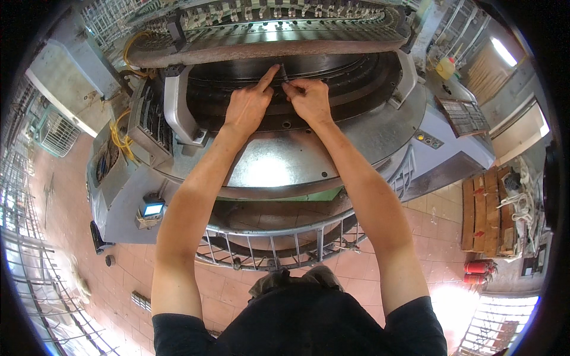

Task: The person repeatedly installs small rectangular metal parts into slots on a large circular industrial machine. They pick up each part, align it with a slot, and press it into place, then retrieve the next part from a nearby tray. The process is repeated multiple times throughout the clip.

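Note:
Both my arms reach forward to a large round machine, like a circular knitting machine, with a dark ring-shaped well. My left hand is over the well, its index finger stretched out to the dark inner cylinder wall and the other fingers partly curled. Beside it, my right hand pinches a thin, narrow metal piece between thumb and forefinger. The piece stands nearly upright, its top close to my left fingertip. Its exact kind is too small to tell.
An upper ring with rows of fittings overhangs my hands. A grey bracket stands to their left. The shiny metal rim lies below my forearms, above a curved guard rail. Red fire extinguishers and wooden crates are at right.

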Tool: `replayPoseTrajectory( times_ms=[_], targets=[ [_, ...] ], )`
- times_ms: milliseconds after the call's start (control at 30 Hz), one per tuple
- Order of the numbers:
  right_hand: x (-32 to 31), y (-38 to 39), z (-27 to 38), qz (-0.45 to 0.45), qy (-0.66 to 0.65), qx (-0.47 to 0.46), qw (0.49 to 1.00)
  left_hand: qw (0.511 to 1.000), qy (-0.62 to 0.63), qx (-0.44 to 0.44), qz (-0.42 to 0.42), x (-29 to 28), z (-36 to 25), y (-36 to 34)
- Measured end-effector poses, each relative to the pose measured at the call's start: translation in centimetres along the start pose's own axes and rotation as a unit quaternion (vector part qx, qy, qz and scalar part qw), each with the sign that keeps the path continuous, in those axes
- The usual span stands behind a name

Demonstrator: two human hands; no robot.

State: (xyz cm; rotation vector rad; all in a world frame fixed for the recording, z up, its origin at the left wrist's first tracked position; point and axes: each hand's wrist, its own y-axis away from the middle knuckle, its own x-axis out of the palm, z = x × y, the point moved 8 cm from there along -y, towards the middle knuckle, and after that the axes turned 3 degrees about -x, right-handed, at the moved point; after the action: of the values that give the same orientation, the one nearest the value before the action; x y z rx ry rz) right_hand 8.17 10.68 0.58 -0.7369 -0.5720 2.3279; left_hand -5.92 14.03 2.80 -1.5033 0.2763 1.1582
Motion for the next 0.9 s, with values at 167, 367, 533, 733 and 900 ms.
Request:
replayPoseTrajectory(
  times_ms=[167, 367, 533, 733, 900],
  targets=[
    [-0.06, 0.12, 0.21, -0.002, 0.015, -0.012, 1.0, 1.0, 0.027, -0.007, -0.009, -0.11, 0.07, -0.04],
    [0.07, 0.06, 0.01, 0.001, 0.021, -0.008, 1.0, 0.999, 0.038, -0.014, 0.003, 0.13, 0.2, -0.1],
    [0.01, 0.03, 0.1, 0.001, 0.025, -0.004, 1.0, 0.999, 0.034, -0.022, 0.019, 0.38, 0.17, -0.19],
    [-0.19, 0.01, 0.37, -0.005, 0.034, -0.006, 0.999, 0.999, 0.034, -0.028, 0.032, 0.36, 0.17, -0.23],
    [-0.17, 0.04, 0.3, 0.0, 0.045, -0.011, 0.999, 0.999, 0.034, -0.022, 0.024, 0.37, 0.13, -0.25]
  ],
)
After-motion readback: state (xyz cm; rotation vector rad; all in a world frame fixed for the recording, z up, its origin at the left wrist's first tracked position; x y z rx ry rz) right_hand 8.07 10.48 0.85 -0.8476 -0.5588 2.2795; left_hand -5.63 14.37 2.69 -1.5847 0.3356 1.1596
